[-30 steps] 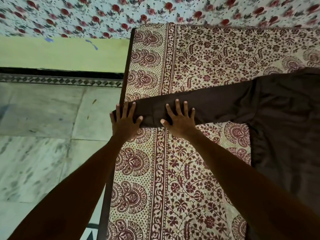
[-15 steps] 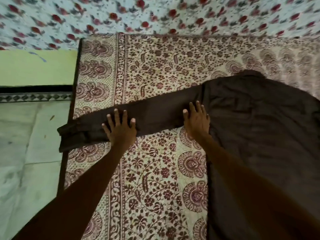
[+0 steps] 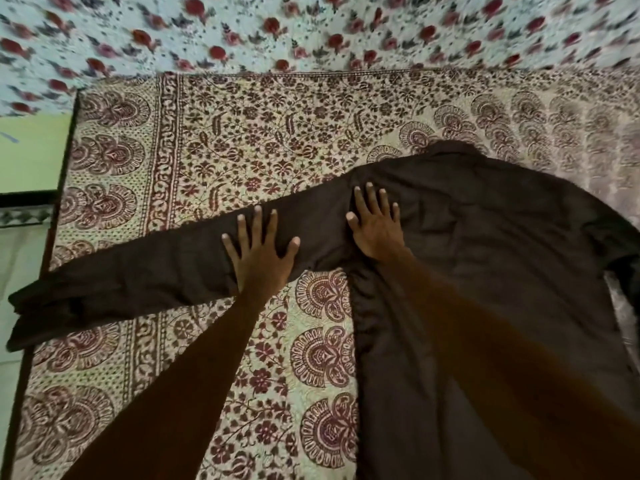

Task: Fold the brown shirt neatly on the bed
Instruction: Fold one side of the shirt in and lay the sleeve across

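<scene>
Both grips flat, released: left hand [image 3: 260,252] now mid-sleeve, right hand [image 3: 375,223] reached shoulder; brown shirt [image 3: 485,254] smoothed, sleeve fold next.

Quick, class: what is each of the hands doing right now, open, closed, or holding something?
Left hand: open, flat on the brown shirt's sleeve, holding nothing.
Right hand: open, flat on the brown shirt near the shoulder, holding nothing.

Left hand [image 3: 260,252] lying flat, fingers [image 3: 257,223] spreading (palm down); right hand [image 3: 375,221] pressing flat too, both arms reaching forward.
</scene>
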